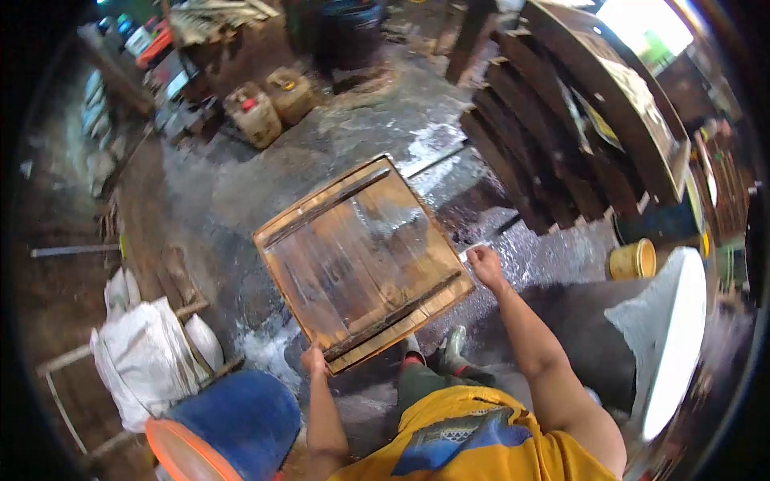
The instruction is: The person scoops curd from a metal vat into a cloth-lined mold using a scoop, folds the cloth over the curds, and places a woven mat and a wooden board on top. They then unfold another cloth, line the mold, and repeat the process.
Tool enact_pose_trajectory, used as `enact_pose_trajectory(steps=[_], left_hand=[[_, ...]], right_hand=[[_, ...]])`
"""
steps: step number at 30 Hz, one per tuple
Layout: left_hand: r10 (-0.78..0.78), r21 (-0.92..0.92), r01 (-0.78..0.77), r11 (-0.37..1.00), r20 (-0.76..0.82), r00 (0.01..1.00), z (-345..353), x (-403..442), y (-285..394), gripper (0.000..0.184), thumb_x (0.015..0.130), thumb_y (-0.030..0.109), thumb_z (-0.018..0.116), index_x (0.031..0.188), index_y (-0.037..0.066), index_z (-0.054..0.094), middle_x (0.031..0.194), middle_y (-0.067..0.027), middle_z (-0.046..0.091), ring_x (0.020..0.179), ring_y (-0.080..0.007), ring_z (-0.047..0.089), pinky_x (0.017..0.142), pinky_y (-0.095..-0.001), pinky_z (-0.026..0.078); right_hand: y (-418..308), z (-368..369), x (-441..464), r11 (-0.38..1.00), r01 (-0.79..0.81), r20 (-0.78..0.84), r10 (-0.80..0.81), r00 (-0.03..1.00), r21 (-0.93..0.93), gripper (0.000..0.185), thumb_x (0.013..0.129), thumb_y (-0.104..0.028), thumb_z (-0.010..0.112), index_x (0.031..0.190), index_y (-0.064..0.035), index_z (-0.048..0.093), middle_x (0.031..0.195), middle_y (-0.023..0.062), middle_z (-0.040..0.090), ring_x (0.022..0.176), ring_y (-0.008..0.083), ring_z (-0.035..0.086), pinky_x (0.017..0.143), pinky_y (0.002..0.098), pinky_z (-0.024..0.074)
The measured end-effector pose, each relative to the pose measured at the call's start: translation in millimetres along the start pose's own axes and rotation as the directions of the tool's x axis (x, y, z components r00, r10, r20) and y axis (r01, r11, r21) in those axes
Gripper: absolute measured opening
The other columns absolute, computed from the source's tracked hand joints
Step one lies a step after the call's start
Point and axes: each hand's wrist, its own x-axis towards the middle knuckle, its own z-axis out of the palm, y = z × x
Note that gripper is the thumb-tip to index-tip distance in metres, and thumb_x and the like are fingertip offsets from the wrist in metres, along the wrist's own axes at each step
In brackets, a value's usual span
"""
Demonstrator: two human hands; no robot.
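Note:
A square wooden board [353, 256] with raised edges and two dark cross-strips is held out in front of my body, tilted to one side. My left hand [314, 358] grips its lower left corner. At the right corner is my right hand [484, 263], its fingers closed around something small and white at the edge that I cannot make out clearly. Below the board, my boots [453, 341] stand on the wet floor [216, 184].
A blue barrel [241, 417] with an orange rim is at lower left, beside white sacks [148, 357]. Two jerrycans [255, 116] stand ahead. Stacked wooden trays [553, 120] rise at right, near a yellow bucket [634, 260] and a large dark drum [577, 329].

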Motion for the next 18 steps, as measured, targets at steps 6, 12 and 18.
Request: enact_pose_trajectory(steps=[6,12,18], left_hand=[[0.280,0.186,-0.254,0.949,-0.125,0.952,4.7,-36.0,25.7,0.043,0.079,0.037,0.066,0.082,-0.006,0.068,0.083,-0.0250,0.067,0.074,-0.0352,0.064,0.068,-0.0451,0.048],[0.770,0.289,-0.934,0.211,0.539,0.341,67.5,-77.8,4.3,0.064,0.080,0.033,0.064,0.131,0.000,0.045,0.138,-0.0262,0.038,0.129,-0.0446,0.032,0.105,-0.0537,0.027],[0.655,0.280,-0.960,0.031,0.719,0.231,76.8,-87.5,-3.8,0.076,0.078,0.036,0.063,0.140,0.002,0.034,0.147,-0.0234,0.026,0.136,-0.0452,0.020,0.104,-0.0629,0.022]], right_hand=[[20.7,-71.1,-92.2,0.968,-0.148,0.161,0.183,0.970,-0.204,0.030,0.083,-0.027,0.059,0.099,-0.0019,0.064,0.085,0.0208,0.067,0.082,0.0332,0.066,0.075,0.0423,0.0506],[162.5,-110.7,-244.7,0.850,-0.374,0.184,0.462,0.868,-0.371,0.032,0.078,-0.028,0.059,0.093,-0.0010,0.068,0.096,0.0207,0.066,0.096,0.0375,0.061,0.086,0.0428,0.0483],[250.4,-117.7,-357.0,0.721,-0.493,0.217,0.647,0.731,-0.488,0.037,0.079,-0.034,0.055,0.090,-0.0013,0.069,0.105,0.0187,0.064,0.100,0.0356,0.061,0.090,0.0413,0.0477]])
